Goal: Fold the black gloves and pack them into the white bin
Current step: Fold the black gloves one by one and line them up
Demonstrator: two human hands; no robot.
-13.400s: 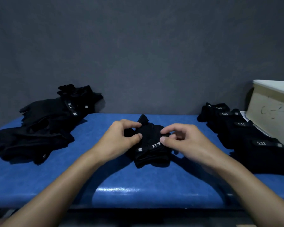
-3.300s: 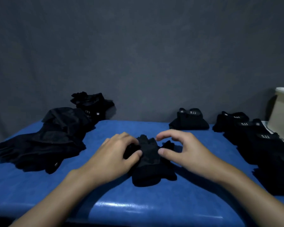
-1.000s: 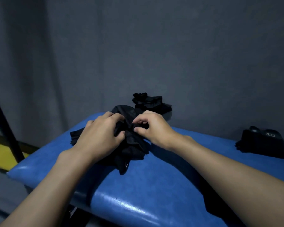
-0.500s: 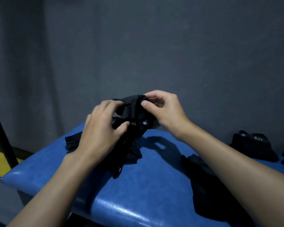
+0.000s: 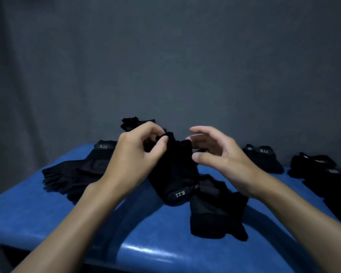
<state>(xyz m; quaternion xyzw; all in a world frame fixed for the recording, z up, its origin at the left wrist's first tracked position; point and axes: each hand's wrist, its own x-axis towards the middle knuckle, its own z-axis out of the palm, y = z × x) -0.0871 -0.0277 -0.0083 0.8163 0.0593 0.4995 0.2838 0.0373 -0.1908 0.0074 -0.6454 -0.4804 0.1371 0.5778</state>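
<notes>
Black, limp glove (image 5: 173, 172) is drooping from my pinching left hand (image 5: 134, 160); my spread right hand (image 5: 219, 154) should take its cuff (image 5: 180, 194).

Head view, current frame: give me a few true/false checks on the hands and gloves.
1. The left hand pinches the held glove at its upper end. True.
2. The right hand grips the loose glove lying on the blue table. False: it is open beside the held glove, and no hand is on the loose glove.
3. The 5.11 label sits at the held glove's upper end. False: it is at the lower end.
4. Folded gloves sit toward the table's right. True.
</notes>
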